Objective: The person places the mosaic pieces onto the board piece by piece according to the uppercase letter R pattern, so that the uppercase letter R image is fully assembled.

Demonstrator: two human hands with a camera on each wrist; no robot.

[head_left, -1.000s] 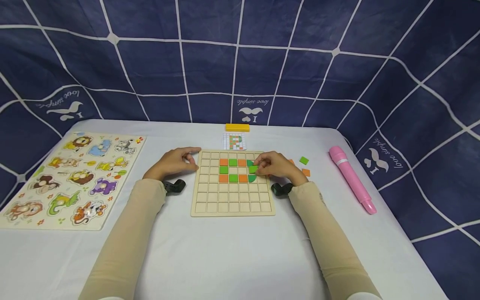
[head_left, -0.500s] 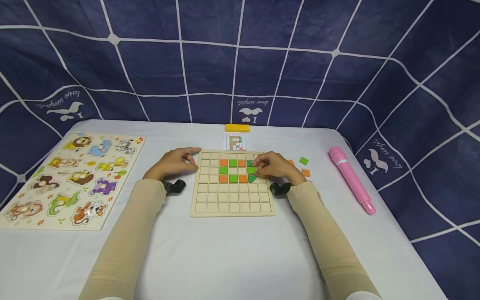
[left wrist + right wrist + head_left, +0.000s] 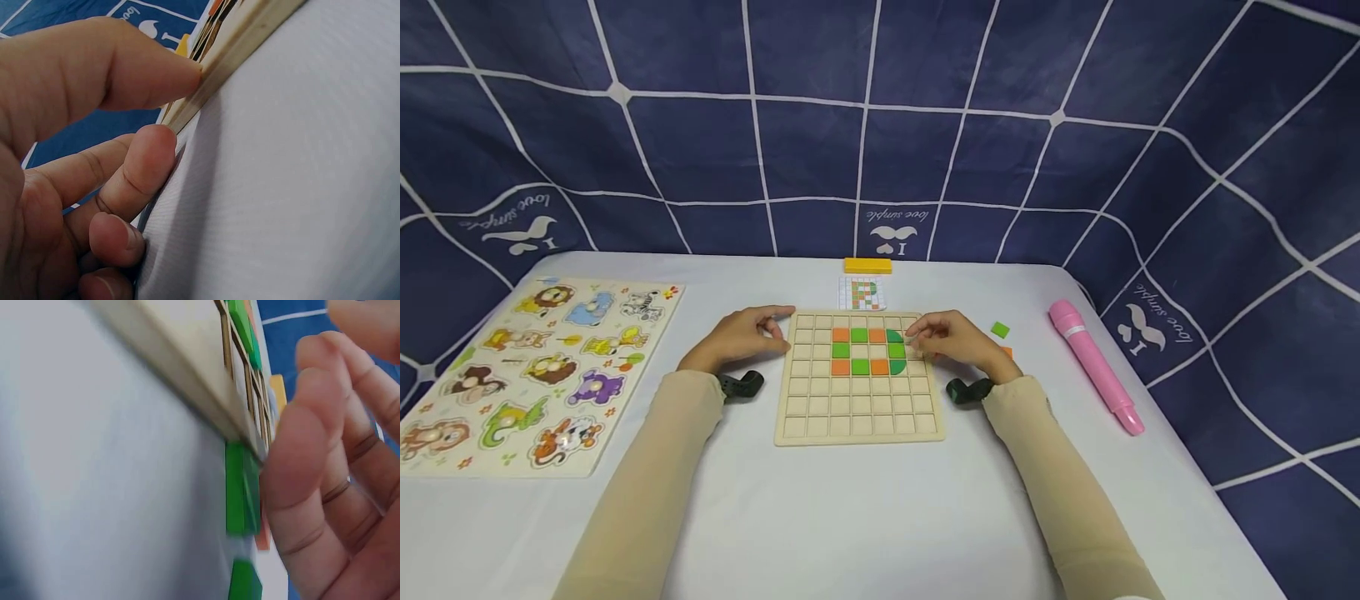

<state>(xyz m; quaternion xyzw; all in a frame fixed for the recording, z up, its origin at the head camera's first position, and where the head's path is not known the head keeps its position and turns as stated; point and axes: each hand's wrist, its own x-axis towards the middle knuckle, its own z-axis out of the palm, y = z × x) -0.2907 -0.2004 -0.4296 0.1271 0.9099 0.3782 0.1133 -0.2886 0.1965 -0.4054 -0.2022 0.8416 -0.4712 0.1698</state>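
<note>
A wooden grid board [image 3: 860,408] lies in the middle of the table, bearing a ring of orange and green square tiles with two dark green rounded tiles [image 3: 897,367] at its right corners. My left hand [image 3: 741,337] rests at the board's left edge; in the left wrist view its thumb [image 3: 169,78] touches the rim and the other fingers bend loosely. My right hand [image 3: 955,342] hovers over the board's right edge, fingers loosely bent and holding nothing, beside the green square tile [image 3: 897,350] lying between the rounded tiles.
Loose tiles lie right of the board, including a green one [image 3: 1000,330] and an orange one [image 3: 1007,353]. A pattern card [image 3: 862,293] and yellow block [image 3: 868,266] are behind it. An animal puzzle [image 3: 568,367] lies left, a pink toy microphone [image 3: 1093,362] right.
My right hand has lowered the green square tile into the cell between the rounded tiles and let go of it. My left hand stays at the board's edge. The head view has shifted slightly.
</note>
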